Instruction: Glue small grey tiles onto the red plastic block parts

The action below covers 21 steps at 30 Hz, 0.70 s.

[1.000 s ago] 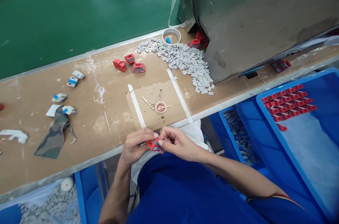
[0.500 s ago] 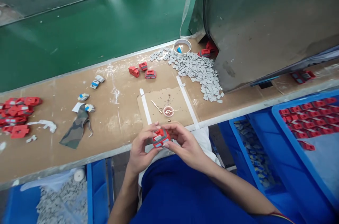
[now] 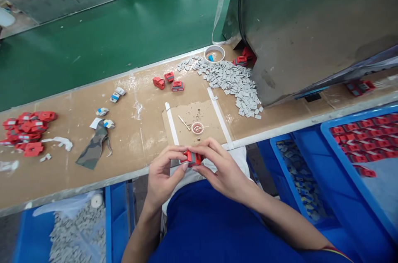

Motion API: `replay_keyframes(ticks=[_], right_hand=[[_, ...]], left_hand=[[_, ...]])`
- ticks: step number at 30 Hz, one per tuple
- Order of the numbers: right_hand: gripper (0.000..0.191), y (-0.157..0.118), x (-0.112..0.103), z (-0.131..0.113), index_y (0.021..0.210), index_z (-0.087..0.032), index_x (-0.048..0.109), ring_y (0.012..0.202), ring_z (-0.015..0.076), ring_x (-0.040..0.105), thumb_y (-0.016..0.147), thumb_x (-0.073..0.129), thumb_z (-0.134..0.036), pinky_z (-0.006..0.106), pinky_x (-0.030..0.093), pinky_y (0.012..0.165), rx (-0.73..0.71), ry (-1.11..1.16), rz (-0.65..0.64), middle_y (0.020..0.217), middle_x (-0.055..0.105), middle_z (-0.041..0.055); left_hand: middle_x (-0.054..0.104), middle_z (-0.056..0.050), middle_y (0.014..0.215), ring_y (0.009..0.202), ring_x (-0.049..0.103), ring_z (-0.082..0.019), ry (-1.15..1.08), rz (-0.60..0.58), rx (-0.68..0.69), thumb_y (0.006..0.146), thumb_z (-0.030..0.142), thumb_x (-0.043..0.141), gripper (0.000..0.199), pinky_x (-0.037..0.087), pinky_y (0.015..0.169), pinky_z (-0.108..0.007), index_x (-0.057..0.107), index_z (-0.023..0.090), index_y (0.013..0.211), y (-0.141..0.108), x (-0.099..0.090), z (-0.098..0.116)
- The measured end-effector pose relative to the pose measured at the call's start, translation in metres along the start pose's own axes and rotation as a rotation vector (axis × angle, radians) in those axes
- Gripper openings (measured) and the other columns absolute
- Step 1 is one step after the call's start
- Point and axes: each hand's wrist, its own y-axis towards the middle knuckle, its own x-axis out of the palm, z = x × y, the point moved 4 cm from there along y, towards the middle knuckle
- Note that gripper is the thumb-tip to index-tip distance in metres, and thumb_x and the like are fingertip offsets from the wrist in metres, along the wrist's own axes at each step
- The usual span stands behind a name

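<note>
A small red and grey part [image 3: 192,158] is held between both hands over the table's front edge. My left hand [image 3: 166,174] grips its left end with fingers and thumb. On its right end are the closed fingers of my right hand [image 3: 219,167]. Just beyond the hands, a cardboard sheet [image 3: 205,109] bears a small cup [image 3: 197,128] with a stick in it and a thin white tool [image 3: 184,123] lying to its left. Three red parts [image 3: 177,85] sit farther back, beside a spread of flat grey pieces [image 3: 231,80].
A tape roll [image 3: 214,54] lies behind the grey pieces. At the left are a red pile [image 3: 29,130] and a camouflage cloth [image 3: 93,147]. A metal housing [image 3: 311,39] stands at the right; blue bins [image 3: 329,147] flank me below the table.
The red and grey part has been turned in my fingers, so its pale and light-blue patches no longer show. Both hands still grip it. The view has shifted slightly.
</note>
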Motion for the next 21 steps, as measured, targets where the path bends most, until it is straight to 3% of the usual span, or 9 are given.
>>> replay_keyframes(ticks=[7, 14, 18, 21], right_hand=[[0.023, -0.002, 0.0, -0.007, 0.128, -0.019, 0.059, 0.098, 0.0205, 0.069, 0.107, 0.049, -0.018, 0.035, 0.064, 0.085, -0.102, -0.194, -0.064, 0.102, 0.058, 0.008], [0.021, -0.005, 0.0, -0.009, 0.124, -0.016, 0.058, 0.087, 0.0208, 0.068, 0.108, 0.044, -0.017, 0.033, 0.064, 0.075, -0.192, -0.291, -0.021, 0.095, 0.057, 0.0078], [0.021, -0.007, 0.001, -0.002, 0.125, -0.021, 0.058, 0.091, 0.0204, 0.067, 0.104, 0.054, -0.016, 0.034, 0.064, 0.078, -0.133, -0.158, 0.041, 0.102, 0.059, 0.0082], [0.024, -0.011, 0.004, 0.008, 0.125, -0.024, 0.06, 0.097, 0.0189, 0.067, 0.101, 0.062, -0.019, 0.033, 0.064, 0.084, -0.01, 0.075, 0.123, 0.108, 0.059, 0.0078]], left_hand=[[0.081, -0.005, 0.102, 0.103, 0.075, -0.019, 0.01, -0.018, 0.07, 0.087, 0.01, 0.077, 0.017, 0.059, 0.097, -0.029, 0.081, 0.024, 0.097, -0.001, 0.002, 0.005], [0.079, -0.005, 0.107, 0.105, 0.075, -0.017, 0.048, 0.011, 0.057, 0.087, 0.009, 0.076, 0.019, 0.059, 0.097, -0.027, 0.081, 0.024, 0.098, -0.007, 0.003, 0.005], [0.077, -0.004, 0.113, 0.111, 0.072, -0.016, 0.109, -0.026, 0.061, 0.09, 0.006, 0.072, 0.024, 0.056, 0.102, -0.028, 0.078, 0.026, 0.102, -0.007, 0.004, 0.004], [0.074, -0.006, 0.126, 0.121, 0.069, -0.019, 0.132, -0.059, 0.081, 0.091, 0.008, 0.071, 0.031, 0.054, 0.107, -0.031, 0.074, 0.027, 0.115, -0.009, 0.006, 0.002]])
